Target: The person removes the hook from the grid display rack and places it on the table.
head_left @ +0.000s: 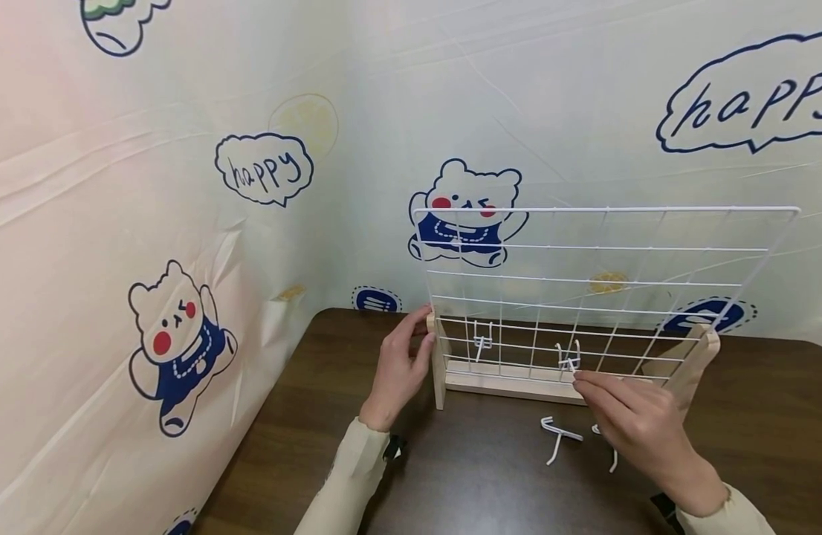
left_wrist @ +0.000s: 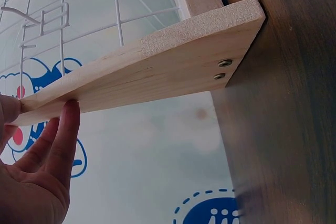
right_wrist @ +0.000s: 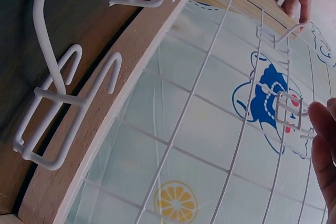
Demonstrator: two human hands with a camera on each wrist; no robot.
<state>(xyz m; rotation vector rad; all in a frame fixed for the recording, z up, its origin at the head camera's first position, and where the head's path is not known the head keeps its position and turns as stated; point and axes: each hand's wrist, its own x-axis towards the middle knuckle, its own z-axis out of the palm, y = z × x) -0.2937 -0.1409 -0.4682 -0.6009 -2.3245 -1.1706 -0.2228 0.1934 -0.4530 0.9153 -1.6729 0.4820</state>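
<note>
A white wire grid panel (head_left: 571, 282) stands in a pale wooden base with side supports. My left hand (head_left: 399, 368) holds the left wooden side support (left_wrist: 131, 77) near its top, thumb on one side and fingers on the other. With its thumb and fingertips, my right hand (head_left: 638, 416) pinches the arm of a white wire hook (right_wrist: 289, 111) at the lower rows of the grid. Further left on the grid hangs another white hook (head_left: 481, 342), its arm sticking out.
Two more white hooks lie on the dark wooden table (head_left: 478, 475) before the base: one loose hook (head_left: 560, 437) left of my right hand, another hook (head_left: 614, 455) partly behind it. A printed curtain (head_left: 357, 148) hangs behind and along the left.
</note>
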